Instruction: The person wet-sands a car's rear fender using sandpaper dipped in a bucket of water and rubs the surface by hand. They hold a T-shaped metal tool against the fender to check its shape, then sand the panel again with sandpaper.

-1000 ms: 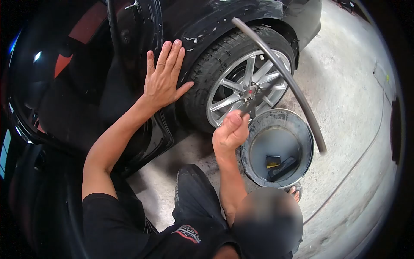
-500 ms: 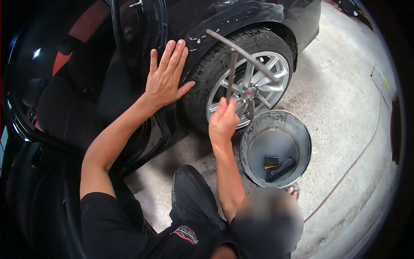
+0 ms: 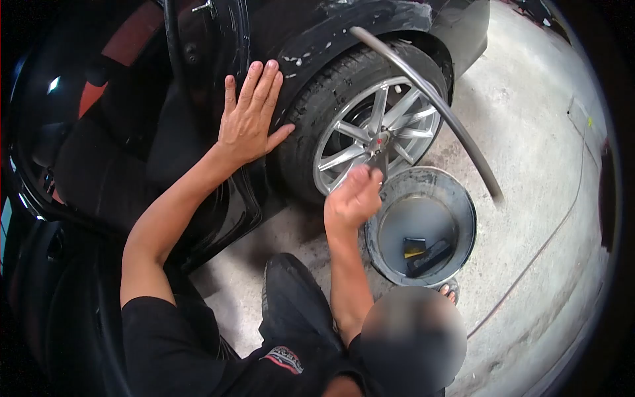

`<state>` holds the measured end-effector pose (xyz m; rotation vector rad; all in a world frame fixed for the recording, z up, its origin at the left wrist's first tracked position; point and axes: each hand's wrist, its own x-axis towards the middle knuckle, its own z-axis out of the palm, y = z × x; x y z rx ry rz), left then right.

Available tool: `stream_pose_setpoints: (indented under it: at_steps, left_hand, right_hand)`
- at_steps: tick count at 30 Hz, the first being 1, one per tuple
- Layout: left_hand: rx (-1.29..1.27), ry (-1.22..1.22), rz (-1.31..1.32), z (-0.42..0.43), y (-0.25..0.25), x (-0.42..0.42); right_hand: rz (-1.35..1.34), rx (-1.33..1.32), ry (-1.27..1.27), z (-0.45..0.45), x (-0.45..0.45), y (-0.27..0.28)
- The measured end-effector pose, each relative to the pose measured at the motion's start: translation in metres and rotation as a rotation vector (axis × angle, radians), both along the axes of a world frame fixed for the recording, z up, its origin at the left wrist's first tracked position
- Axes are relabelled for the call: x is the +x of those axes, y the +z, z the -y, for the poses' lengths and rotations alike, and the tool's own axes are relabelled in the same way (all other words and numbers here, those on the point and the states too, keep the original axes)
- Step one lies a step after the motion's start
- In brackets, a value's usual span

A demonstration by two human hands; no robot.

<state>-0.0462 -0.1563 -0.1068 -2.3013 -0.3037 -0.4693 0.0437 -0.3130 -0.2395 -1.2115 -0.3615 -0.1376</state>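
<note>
Here, curved-bar tool [image 3: 451,119], held in right hand [image 3: 354,198]

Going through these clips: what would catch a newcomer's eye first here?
First, probably the bright silver wheel under the black car's fender, crossed by the long grey bar of the tool in the right hand. Next, the left hand, fingers spread flat against the dark bodywork left of the tyre. Then the bucket of murky water on the floor below the wheel.
</note>
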Motion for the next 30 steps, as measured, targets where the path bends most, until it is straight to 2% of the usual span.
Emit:
stream_pose_setpoints:
  at_steps: [3,5,9,13,15,18,23,25,28,30]
  left_hand:
    - [-0.017,0.008,0.003,0.000,-0.001,0.001]
    - [-0.005,0.007,0.006,0.002,-0.002,0.000]
    - [0.008,0.007,0.001,0.001,0.000,0.000]
    - [0.011,-0.004,0.011,-0.001,-0.001,0.001]
    - [-0.005,0.021,0.001,0.002,-0.003,0.000]
    - [0.020,0.031,-0.005,-0.001,0.003,0.004]
    - [0.091,0.088,-0.077,0.007,0.004,0.006]
    - [0.115,0.119,-0.141,0.015,0.016,0.015]
    - [0.133,0.068,-0.245,0.009,0.047,0.073]
    - [0.208,-0.050,-0.254,-0.004,0.054,0.124]
  right_hand:
    - [0.061,0.037,-0.097,-0.015,-0.005,-0.012]
    - [0.198,-0.245,0.151,-0.026,-0.001,-0.012]
    - [0.076,-0.026,0.059,-0.005,-0.002,-0.006]
    - [0.094,0.109,-0.137,-0.021,-0.002,-0.013]
    - [0.211,-0.199,0.132,-0.028,0.004,-0.013]
    - [0.085,-0.055,0.132,-0.013,0.001,-0.002]
    - [-0.026,-0.001,-0.022,0.016,0.019,-0.007]
    - [-0.120,0.007,-0.010,0.027,0.030,-0.007]
    - [-0.291,0.023,0.042,0.032,0.042,-0.019]
    - [-0.357,0.023,0.046,0.033,0.046,-0.021]
